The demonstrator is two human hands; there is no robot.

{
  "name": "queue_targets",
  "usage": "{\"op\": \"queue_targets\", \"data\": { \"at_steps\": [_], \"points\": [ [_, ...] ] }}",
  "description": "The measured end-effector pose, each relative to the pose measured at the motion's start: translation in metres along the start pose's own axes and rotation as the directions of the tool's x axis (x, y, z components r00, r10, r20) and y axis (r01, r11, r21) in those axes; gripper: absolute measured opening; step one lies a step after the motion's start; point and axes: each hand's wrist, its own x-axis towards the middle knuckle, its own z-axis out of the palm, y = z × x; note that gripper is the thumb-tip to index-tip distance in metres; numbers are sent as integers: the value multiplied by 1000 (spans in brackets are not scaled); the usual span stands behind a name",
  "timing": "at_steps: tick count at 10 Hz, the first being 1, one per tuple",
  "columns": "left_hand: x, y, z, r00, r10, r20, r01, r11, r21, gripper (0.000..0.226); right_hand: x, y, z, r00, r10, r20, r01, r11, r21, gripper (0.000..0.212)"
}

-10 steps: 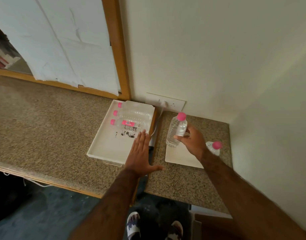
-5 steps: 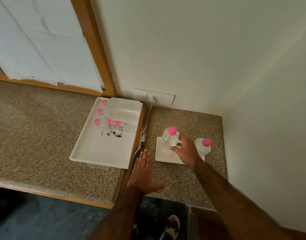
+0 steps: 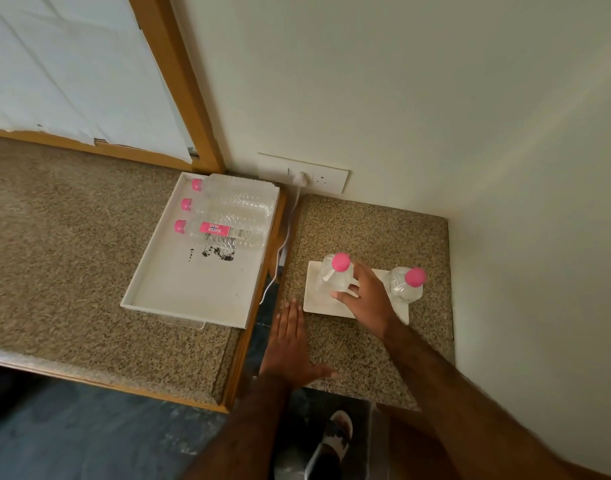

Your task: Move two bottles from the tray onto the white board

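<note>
Bottles [image 3: 227, 216], three with pink caps, lie flat at twelve o'clock in the tray [image 3: 179, 299]. My left hand [image 3: 290, 344] rests open and flat on the counter, holding nothing. On the white board [image 3: 317, 299], my right hand [image 3: 366, 299] wraps loosely around one upright bottle [image 3: 335, 275]; a second bottle [image 3: 406, 285] stands at its three o'clock. I judge them light, thin-walled, easily crushed and tippy: best gripped mid-body.
</note>
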Motion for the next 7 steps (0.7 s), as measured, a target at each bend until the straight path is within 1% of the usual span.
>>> {"op": "queue_targets", "data": {
  "at_steps": [2, 3, 4, 5, 6, 7],
  "points": [
    [5, -2, 13, 1000, -21, -3, 21, 997, 74, 159, 1, 9, 2, 1000, -18, 17, 18, 999, -46, 58],
    [6, -2, 14, 1000, -20, 9, 20, 996, 83, 160, 0, 8, 3, 1000, -1, 18, 2, 999, -51, 59],
    [5, 1, 10, 999, -28, 24, 26, 995, 96, 160, 2, 13, 4, 1000, -15, 16, 15, 999, -44, 55],
    [2, 2, 4, 998, -42, 36, 38, 994, 104, 158, -2, 5, 2, 1000, -2, 14, 4, 995, -95, 55],
    [0, 4, -3, 999, -27, 34, 25, 998, 65, 155, -8, -4, -1, 999, 31, -9, -31, 992, -119, 88],
    [-6, 2, -16, 999, -49, -16, 49, 998, 34, 155, -20, -37, -9, 999, 3, -40, -8, 992, -126, 111]
  ]
}}
